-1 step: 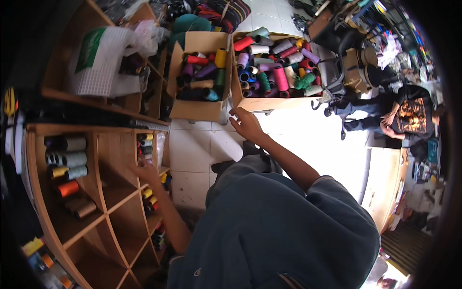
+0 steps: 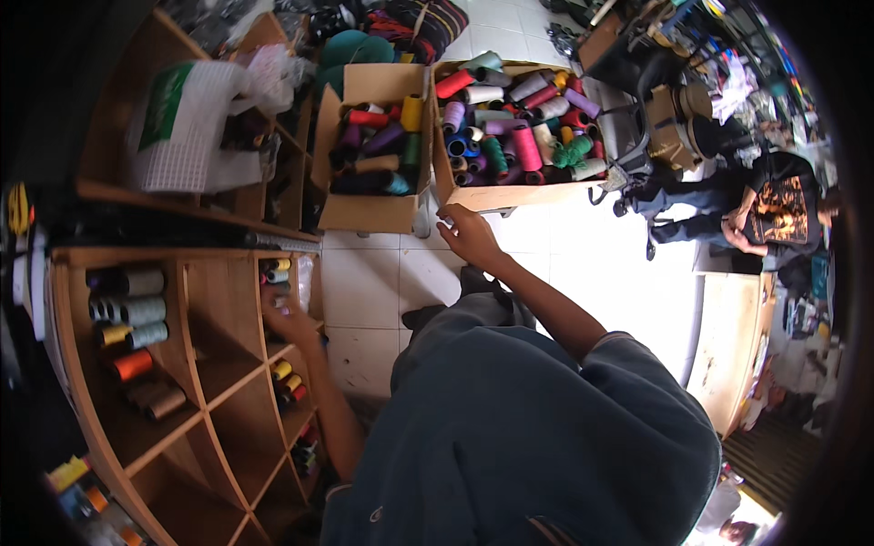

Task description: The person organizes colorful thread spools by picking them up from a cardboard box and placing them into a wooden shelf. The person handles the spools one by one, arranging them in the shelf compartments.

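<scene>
My left hand (image 2: 289,320) reaches to the upper compartment of the wooden shelf (image 2: 218,391), beside a small row of thread spools (image 2: 277,270). Blur and shadow hide its fingers, so I cannot make out whether it grips a spool. My right hand (image 2: 469,238) hovers in front of a cardboard box (image 2: 519,197) full of colourful thread cones (image 2: 525,147). Its fingers are slightly bent and apart, with nothing seen in them. To the left of that box stands a second, smaller cardboard box (image 2: 369,211) holding more cones.
Grey, blue, orange and brown spools (image 2: 134,364) lie in the left shelf compartment. A plastic-wrapped white package (image 2: 191,123) rests on another shelf unit at upper left. A seated person (image 2: 774,214) and a dark chair (image 2: 637,100) are at the right.
My left hand has moved slightly right and down, from the divider to the compartment with the small spools. My right hand has hardly moved.
</scene>
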A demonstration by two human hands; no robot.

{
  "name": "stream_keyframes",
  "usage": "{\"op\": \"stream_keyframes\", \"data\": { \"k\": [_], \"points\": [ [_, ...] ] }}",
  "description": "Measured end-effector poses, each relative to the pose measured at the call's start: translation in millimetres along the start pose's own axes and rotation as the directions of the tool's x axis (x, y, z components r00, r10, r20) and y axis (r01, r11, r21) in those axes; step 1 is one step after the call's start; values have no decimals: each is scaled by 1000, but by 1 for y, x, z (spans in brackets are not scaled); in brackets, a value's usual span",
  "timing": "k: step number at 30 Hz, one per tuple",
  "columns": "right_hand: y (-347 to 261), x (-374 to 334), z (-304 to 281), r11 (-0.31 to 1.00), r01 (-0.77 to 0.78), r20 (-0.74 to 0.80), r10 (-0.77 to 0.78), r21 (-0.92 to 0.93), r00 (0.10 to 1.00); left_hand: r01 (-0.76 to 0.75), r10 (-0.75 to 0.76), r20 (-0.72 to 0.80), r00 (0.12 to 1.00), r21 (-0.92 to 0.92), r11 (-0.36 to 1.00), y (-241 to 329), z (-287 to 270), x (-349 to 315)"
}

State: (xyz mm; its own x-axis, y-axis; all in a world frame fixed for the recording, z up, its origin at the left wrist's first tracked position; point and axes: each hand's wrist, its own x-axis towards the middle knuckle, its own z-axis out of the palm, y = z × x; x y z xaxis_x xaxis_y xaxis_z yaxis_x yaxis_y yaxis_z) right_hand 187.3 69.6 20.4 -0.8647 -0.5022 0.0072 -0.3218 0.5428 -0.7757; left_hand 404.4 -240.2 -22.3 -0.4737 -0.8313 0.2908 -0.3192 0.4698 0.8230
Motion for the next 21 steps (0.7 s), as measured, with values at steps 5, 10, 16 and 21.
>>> {"op": "stream_keyframes", "data": {
  "k": [5, 10, 16, 21],
  "points": [
    [85, 7, -58, 997, -81, -152, 78, -15, 985, 119, 19, 485, 874, -252, 960, 91, 121, -79],
    [155, 45, -120, 912, -107, -371, -52, -395, 927, 124, 136, 737, 663, -287, 950, 153, 205, -107],
    [221, 95, -105, 784, -457, -259, 379, -421, 888, 121, 114, 820, 560, -217, 969, 228, 296, -111],
    [201, 95, -139, 932, -271, 10, 282, -240, 959, 201, 86, 795, 601, -255, 946, 234, 368, -106]
  ]
}}
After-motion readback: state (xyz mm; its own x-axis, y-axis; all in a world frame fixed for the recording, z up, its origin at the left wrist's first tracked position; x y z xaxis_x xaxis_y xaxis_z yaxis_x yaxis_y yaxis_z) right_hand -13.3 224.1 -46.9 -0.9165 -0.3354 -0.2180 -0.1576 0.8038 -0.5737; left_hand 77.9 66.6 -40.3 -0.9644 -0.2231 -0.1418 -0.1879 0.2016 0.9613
